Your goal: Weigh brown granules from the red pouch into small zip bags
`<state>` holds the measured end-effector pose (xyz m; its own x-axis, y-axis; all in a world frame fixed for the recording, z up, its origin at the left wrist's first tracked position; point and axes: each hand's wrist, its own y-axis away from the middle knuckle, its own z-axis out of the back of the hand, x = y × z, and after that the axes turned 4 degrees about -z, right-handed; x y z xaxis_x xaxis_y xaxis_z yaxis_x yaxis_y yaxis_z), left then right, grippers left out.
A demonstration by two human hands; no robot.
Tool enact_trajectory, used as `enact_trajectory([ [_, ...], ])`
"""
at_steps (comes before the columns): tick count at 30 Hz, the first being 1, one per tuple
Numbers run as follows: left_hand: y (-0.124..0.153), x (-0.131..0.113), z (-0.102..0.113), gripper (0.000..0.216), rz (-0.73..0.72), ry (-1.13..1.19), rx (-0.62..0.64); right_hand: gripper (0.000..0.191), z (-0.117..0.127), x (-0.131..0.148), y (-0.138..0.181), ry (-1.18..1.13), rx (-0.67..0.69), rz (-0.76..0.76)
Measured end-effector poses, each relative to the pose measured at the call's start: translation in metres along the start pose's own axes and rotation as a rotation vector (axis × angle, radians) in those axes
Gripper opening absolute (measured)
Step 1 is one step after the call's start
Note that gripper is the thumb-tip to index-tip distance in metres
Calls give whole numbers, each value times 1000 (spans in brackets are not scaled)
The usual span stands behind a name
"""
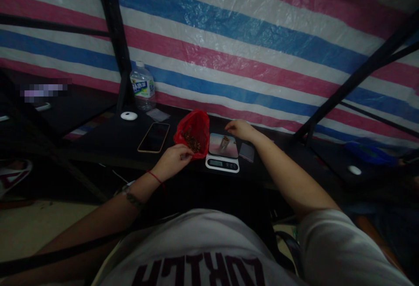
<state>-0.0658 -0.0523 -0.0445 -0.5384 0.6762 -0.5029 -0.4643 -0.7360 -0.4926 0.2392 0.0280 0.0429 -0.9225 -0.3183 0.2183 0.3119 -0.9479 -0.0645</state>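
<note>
My left hand (172, 160) rests at the near edge of an open red plastic bag (194, 130) that holds brown bits, its fingers pinched at the bag's mouth. My right hand (238, 129) hovers over the far edge of a small digital scale (223, 152). A small clear pouch with brown contents (224, 142) stands on the scale's shiny plate, just below the right fingertips. Both sit on a black table (108, 139).
A phone (153, 137) lies face up left of the bag. Behind it are a white round object (128, 115), a water bottle (142, 86) and a small clear bag (157, 114). A grey card (246, 151) lies right of the scale. A striped tarp (248, 46) backs the table.
</note>
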Motion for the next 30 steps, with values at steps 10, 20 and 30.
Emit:
enact_trajectory([
  [10,0,-1,1,16,-5,18,-20,23,-14,-23,11,149,214,-153],
  [20,0,3,-2,15,-15,-1,-27,17,0,-5,8,-154,31,55],
  [30,1,0,2,16,-2,-7,-25,21,-9,0,17,-10,70,195],
])
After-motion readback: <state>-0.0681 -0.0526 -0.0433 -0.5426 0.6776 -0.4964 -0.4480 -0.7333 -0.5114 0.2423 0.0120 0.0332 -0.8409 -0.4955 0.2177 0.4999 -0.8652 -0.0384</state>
